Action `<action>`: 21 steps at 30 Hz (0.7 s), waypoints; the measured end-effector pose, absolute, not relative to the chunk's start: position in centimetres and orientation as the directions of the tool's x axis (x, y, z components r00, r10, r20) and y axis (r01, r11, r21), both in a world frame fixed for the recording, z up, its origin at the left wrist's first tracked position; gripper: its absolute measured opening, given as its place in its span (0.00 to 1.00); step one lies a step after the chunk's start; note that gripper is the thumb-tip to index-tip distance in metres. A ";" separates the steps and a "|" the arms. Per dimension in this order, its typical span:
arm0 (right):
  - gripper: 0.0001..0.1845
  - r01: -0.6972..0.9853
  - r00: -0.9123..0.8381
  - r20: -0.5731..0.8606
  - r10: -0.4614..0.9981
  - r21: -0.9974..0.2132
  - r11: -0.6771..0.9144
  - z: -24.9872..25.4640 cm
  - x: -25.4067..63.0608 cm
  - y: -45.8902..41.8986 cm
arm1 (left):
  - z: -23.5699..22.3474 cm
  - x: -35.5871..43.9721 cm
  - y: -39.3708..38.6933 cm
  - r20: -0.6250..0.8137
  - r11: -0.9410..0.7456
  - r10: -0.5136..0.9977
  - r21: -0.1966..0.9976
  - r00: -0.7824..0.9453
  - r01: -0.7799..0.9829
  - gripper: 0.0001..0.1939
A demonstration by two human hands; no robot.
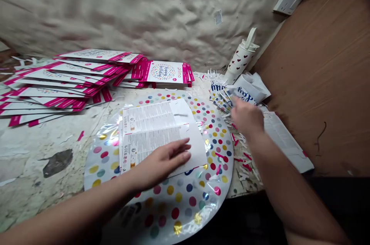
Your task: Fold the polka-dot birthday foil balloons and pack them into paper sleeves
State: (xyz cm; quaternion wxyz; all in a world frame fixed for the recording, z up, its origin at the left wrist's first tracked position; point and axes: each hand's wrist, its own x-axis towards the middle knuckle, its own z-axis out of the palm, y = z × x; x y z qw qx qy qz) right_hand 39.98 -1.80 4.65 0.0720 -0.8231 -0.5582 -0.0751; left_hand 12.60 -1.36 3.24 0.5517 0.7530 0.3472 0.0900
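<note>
Fingers (179, 149) of the left hand (163, 162) spread open, pressed flat on a white printed paper leaflet (153, 129), laid on a round clear foil balloon with coloured dots (185, 206), right hand (245, 118) blurred beside blue-lettered foil sheets (222, 96), its grip indiscernible

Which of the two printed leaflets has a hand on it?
The leaflet lying on the polka-dot foil balloon, with the left hand resting on it. The other leaflet lies off the balloon, to the right, beyond the right hand.
</note>
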 end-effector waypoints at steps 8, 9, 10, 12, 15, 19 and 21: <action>0.35 0.744 0.278 0.438 0.855 -0.661 0.097 2.3 33.3 -11.1 | 3.5 14.4 -2.6 -0.297 0.260 0.528 0.948 0.796 0.181 0.16; 0.38 0.577 0.341 0.291 0.894 -0.816 0.046 1.8 34.6 -11.1 | 3.6 14.0 -2.5 -0.289 0.217 0.476 0.954 0.831 0.208 0.15; 0.39 0.371 0.279 0.088 0.956 -0.928 -0.023 1.3 35.8 -11.0 | 3.7 13.6 -2.4 -0.268 0.138 0.420 0.963 0.867 0.231 0.16; 0.32 0.028 -0.065 -0.234 0.970 -0.972 -0.232 0.4 37.5 -11.0 | 3.5 12.9 -1.7 -0.199 -0.183 0.340 0.944 0.919 0.273 0.17; 0.20 -0.102 -0.235 -0.376 0.897 -0.908 -0.407 0.0 38.1 -11.1 | 2.0 12.2 -1.0 -0.106 -0.751 0.326 0.574 0.940 0.325 0.21; 0.21 -0.023 -0.047 -0.368 0.929 -0.929 -0.369 0.9 38.0 -11.2 | -0.2 11.5 -2.8 -0.147 -0.896 0.380 0.188 0.913 0.403 0.33; 0.22 -0.057 0.022 -0.355 0.935 -0.934 -0.353 1.1 38.2 -10.8 | -0.3 11.7 -4.0 -0.142 -0.899 0.398 0.138 0.906 0.417 0.31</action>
